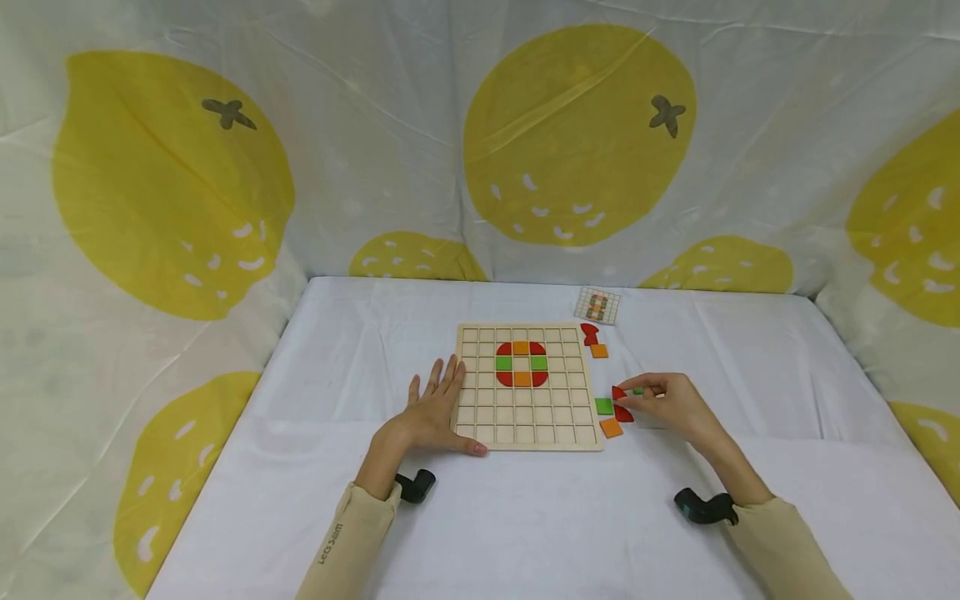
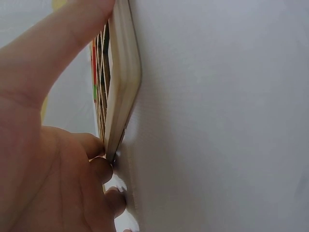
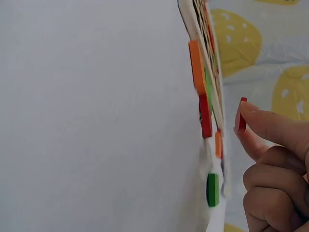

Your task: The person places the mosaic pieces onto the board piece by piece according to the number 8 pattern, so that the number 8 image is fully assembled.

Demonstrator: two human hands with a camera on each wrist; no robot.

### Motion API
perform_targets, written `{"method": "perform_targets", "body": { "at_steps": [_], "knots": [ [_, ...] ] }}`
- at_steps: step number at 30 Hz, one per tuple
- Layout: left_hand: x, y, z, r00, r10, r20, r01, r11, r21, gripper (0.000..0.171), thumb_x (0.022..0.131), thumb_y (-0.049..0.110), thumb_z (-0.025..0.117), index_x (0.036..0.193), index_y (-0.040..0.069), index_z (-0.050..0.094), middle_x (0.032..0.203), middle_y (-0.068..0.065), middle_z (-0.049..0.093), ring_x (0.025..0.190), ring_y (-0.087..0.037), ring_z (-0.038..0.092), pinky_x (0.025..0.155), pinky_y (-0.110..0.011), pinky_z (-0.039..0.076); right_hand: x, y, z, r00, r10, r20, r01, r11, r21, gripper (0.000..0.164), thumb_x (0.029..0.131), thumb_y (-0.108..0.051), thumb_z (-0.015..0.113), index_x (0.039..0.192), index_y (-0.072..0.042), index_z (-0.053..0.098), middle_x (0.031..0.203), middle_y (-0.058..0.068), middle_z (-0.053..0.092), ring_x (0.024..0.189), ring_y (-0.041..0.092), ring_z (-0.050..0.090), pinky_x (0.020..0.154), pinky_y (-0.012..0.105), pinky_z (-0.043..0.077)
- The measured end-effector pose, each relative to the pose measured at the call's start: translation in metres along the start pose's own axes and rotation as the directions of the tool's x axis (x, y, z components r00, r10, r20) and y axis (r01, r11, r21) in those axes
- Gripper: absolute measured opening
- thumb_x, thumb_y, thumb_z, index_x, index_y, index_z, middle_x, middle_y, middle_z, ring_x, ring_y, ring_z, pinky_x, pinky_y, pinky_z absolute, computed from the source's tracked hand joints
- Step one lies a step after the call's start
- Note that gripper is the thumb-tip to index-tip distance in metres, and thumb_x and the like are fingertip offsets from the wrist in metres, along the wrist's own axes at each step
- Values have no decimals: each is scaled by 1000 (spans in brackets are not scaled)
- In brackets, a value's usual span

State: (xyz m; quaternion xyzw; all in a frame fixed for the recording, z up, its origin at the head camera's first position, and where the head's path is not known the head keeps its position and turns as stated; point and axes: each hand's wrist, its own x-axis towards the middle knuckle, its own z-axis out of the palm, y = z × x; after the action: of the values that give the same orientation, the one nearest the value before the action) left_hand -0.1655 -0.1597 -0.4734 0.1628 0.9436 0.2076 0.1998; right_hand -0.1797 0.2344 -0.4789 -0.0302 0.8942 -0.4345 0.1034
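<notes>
A wooden grid board (image 1: 480, 417) lies on the white cloth. Set in its cells is a ring of red, orange and green tiles (image 1: 539, 363). My left hand (image 1: 433, 419) rests along the board's left side with fingers spread, the thumb by the near left corner. Off the board's right side, my right hand (image 1: 671, 404) pinches a red tile (image 3: 242, 116) with thumb and fingertip, raised off the cloth. Around that hand lie a green tile (image 1: 603, 406), a red tile (image 1: 623, 414), an orange tile (image 1: 611, 427) and another green tile (image 3: 213, 190).
By the board's far right corner are red tiles (image 1: 590, 333) and an orange tile (image 1: 599, 351). Beyond them lies a small pattern card (image 1: 597, 306) printed with a grid. Lemon-print cloth walls (image 1: 390, 150) stand behind and at both sides.
</notes>
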Motion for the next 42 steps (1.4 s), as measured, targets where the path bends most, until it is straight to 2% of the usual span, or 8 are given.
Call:
{"method": "perform_targets", "body": {
  "at_steps": [8, 15, 23, 29, 42],
  "knots": [
    [0, 1, 0, 1000, 8, -8, -8, 1000, -8, 141, 75, 60, 87, 165, 2, -4, 174, -13, -15, 161, -38, -16, 125, -69, -7, 13, -25, 27, 995, -51, 82, 49, 998, 33, 32, 87, -26, 84, 111, -5, 78, 62, -3, 38, 51, 11, 36, 48, 22, 26],
    [1, 0, 1, 1000, 10, -16, -10, 1000, -25, 142, 73, 60, 87, 165, 2, -3, 174, -13, -14, 161, -38, -15, 125, -69, -7, 21, -45, 54, 986, -104, 130, 101, 994, 31, 23, 89, -20, 83, 105, -5, 78, 65, -3, 38, 57, 11, 34, 52, 21, 26],
    [2, 0, 1, 1000, 4, -8, -4, 1000, -18, 142, 74, 61, 87, 165, 3, -4, 174, -12, -14, 162, -36, -16, 126, -68, -7, 28, -58, 75, 984, -138, 117, 137, 990, 14, 18, 89, -18, 82, 103, -6, 79, 63, -3, 40, 57, 13, 36, 52, 21, 27],
    [2, 1, 0, 1000, 4, -7, -4, 1000, -10, 142, 74, 61, 87, 165, 3, -4, 174, -13, -14, 162, -37, -16, 126, -68, -7, 30, -61, 81, 986, -131, 107, 133, 991, -16, 17, 89, -17, 82, 103, -7, 78, 63, -3, 45, 57, 13, 39, 52, 22, 28],
    [1, 0, 0, 1000, -2, -4, 2, 1000, -15, 141, 74, 59, 87, 165, 2, -4, 174, -13, -15, 161, -37, -16, 125, -70, -6, 27, -61, 77, 984, -144, 101, 147, 989, -25, 16, 88, -15, 82, 102, -7, 81, 60, -3, 40, 56, 13, 35, 52, 22, 25]
  ]
}}
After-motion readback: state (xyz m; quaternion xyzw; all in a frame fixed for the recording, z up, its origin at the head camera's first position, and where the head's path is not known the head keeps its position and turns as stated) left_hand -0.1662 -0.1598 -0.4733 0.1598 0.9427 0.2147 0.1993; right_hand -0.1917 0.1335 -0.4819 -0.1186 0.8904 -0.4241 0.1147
